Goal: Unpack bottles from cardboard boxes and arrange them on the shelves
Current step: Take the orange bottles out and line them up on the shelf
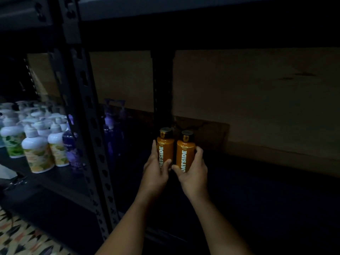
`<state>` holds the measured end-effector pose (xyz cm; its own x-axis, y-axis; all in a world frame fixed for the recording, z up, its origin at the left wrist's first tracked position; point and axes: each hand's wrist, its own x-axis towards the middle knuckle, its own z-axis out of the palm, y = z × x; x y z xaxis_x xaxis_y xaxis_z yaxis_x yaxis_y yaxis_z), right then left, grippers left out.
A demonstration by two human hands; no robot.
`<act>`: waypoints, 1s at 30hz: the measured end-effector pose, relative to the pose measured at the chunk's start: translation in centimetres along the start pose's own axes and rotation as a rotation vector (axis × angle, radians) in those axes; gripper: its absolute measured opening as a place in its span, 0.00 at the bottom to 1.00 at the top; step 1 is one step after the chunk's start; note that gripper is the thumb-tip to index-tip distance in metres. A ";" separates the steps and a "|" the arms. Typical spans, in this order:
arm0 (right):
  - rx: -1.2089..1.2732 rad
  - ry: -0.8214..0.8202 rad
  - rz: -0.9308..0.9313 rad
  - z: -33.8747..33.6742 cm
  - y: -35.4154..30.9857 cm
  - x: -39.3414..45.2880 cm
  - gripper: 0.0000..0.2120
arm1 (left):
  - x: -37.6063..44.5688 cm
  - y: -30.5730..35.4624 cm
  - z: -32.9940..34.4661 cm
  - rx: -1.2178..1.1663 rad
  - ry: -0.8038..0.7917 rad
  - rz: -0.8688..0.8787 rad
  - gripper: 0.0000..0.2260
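Note:
Two orange bottles with dark caps and white "OATSIDE" lettering stand upright side by side over a dark shelf [257, 190]. My left hand [156, 168] grips the left bottle [165, 146] round its lower half. The right bottle [185, 150] is held the same way by my right hand [195, 172]. The two bottles almost touch. Whether their bases rest on the shelf board I cannot tell, as my hands hide them.
A black perforated upright [88, 126] divides the shelving. Left of it stand several white pump bottles [36, 150] and purple ones [71, 144]; a dim purple pump bottle [112, 126] stands just right of it. A wooden back panel [257, 100] closes the rear. A patterned floor [22, 236] shows at the lower left.

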<state>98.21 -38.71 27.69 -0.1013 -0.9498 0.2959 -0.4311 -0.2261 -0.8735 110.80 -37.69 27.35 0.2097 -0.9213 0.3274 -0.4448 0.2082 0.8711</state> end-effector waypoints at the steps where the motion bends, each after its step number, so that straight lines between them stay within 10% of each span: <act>1: -0.006 -0.007 -0.005 -0.1 0.1 -0.1 0.46 | -0.1 0.0 0.0 -0.012 0.006 0.005 0.36; 30: -0.066 -0.118 -0.052 0.0 -0.2 -0.3 0.46 | -0.1 0.1 -0.2 0.022 0.115 -0.002 0.33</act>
<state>98.32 -38.39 27.77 0.0276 -0.9569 0.2891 -0.4911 -0.2649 -0.8298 110.89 -37.54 27.51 0.3086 -0.8779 0.3661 -0.4626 0.1978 0.8642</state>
